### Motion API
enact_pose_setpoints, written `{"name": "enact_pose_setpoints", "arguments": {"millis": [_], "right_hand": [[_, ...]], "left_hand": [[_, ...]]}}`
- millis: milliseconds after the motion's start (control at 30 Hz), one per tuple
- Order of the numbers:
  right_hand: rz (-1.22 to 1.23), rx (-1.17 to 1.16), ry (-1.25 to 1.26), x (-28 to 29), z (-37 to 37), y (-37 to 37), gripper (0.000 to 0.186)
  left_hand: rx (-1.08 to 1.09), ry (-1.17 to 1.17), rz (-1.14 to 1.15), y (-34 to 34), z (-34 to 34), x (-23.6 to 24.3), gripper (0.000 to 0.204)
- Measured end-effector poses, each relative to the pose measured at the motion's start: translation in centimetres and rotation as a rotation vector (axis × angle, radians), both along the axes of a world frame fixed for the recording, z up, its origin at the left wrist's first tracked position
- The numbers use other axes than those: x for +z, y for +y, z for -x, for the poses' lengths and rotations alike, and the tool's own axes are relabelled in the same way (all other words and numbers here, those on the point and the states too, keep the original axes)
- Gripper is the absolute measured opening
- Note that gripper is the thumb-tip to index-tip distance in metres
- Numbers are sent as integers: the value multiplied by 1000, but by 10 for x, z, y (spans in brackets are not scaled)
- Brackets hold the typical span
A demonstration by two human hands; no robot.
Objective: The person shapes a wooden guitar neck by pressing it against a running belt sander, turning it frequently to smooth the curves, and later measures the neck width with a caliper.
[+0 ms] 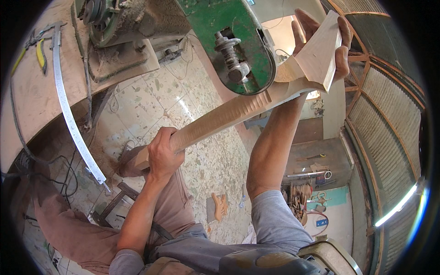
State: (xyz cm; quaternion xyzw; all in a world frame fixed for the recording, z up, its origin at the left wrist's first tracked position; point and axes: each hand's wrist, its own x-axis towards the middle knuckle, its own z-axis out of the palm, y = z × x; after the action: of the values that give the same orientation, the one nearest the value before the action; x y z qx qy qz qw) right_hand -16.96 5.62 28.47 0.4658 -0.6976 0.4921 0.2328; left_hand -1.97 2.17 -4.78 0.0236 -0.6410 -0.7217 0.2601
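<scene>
My left hand [164,149] is closed round the lower end of a long pale wooden piece [217,121], shaped like an instrument neck with rows of cut marks along it. At the upper right, my right hand [341,65] grips its wide, flat end, fingers curled over the edges and the palm hidden behind the wood. The piece runs diagonally up from left to right. Just above its middle, and partly in front of it in this view, is a green machine arm [254,50] with a threaded bolt and spring [231,59]; whether they touch I cannot tell.
A wooden bench [32,87] at left holds a dusty machine [137,20], a caliper [58,28], yellow-handled tool [42,57] and long metal rule [75,121]. Cables hang below. A clamp [126,192] and offcut [219,204] lie low down. Corrugated panels [389,119] line the right.
</scene>
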Motion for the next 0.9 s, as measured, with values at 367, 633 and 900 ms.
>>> {"name": "enact_pose_setpoints", "arguments": {"millis": [367, 633, 900], "right_hand": [[8, -45, 49, 5, 6, 9, 70], [3, -143, 131, 0, 3, 5, 74], [-24, -215, 157, -1, -7, -4, 72]], "left_hand": [[-19, -4, -5, -1, 3, -1, 32], [-39, 7, -19, -2, 6, -2, 33], [-59, 13, 6, -7, 9, -2, 31]]}}
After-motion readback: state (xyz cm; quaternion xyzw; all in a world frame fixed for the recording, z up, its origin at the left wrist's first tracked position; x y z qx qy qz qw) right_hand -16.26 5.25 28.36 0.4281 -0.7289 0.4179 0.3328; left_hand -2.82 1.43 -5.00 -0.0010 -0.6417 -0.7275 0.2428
